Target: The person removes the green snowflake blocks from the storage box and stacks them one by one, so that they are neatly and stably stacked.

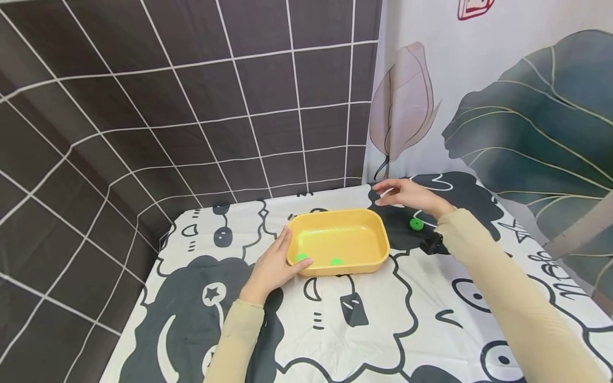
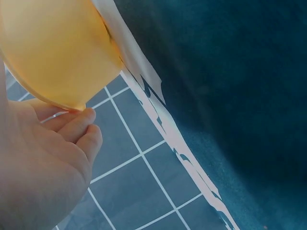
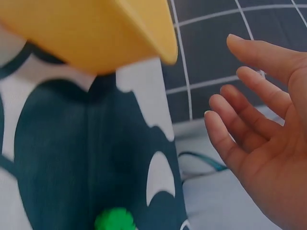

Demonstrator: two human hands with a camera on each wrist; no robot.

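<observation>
My left hand (image 1: 275,266) grips the left end of a yellow rectangular tray (image 1: 340,242), its thumb over the rim and the other fingers along the outside. In the left wrist view, fingertips (image 2: 86,117) press against the tray's outer wall (image 2: 62,52). Two small green pieces lie in the tray near its front wall, a left one (image 1: 301,257) and a right one (image 1: 336,261). My right hand (image 1: 407,194) hovers past the tray's far right corner, fingers loosely bent and holding nothing. A round green piece with a bumpy edge (image 1: 416,224) lies on the cloth below my right wrist.
A black-and-white cartoon cloth (image 1: 354,340) covers the table. Behind it hangs a dark curtain with a white grid (image 1: 201,122), and at the right a pale curtain with leaf prints (image 1: 541,117). A small black object (image 1: 431,243) shows beside my right sleeve.
</observation>
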